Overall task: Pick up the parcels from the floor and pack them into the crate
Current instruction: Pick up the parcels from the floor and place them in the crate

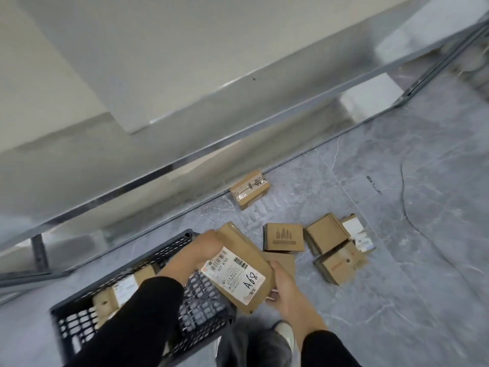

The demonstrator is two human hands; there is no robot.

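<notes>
A brown parcel (239, 263) with a white shipping label marked "A68" hangs above the right rim of the dark slotted crate (201, 311). My left hand (203, 249) grips its far end and my right hand (284, 284) grips its near end. Inside the crate lie other cardboard parcels (124, 288), partly hidden by my left sleeve. More parcels remain on the grey floor: one with a printed bottle picture (284, 237), a cluster of boxes (336, 247) to its right, a flat one (284, 260) under the held parcel, and a taped box (250, 189) by the wall.
A metal-framed glass partition (238, 131) runs diagonally along the floor behind the crate and parcels. My legs and a shoe (287, 333) show at the bottom. Grey marble floor (397, 287) stretches to the right.
</notes>
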